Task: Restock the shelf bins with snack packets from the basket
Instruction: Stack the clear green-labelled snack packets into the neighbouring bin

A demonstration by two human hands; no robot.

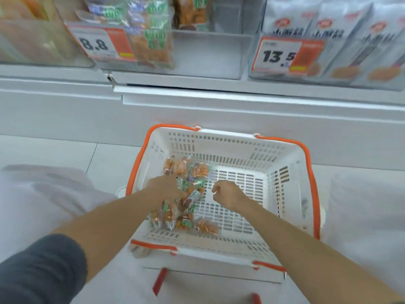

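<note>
**A:** Pkts where?
**B:** Clear orange-and-green snack packets [188, 207] are piled in the left half of the white slotted plastic basket w/ orange rim [285, 176].
**A:** Hands?
**B:** Left hand [163, 187] is on the pile, fingers hidden, can't tell grip. Right hand [228, 194] is curled, nothing seen in it, just right of the pile.
**A:** Around?
**B:** Far side: clear plastic shelf bin [208, 53] part-filled w/ similar pkts, 13.5 price tag [285, 54] to its right.
</note>
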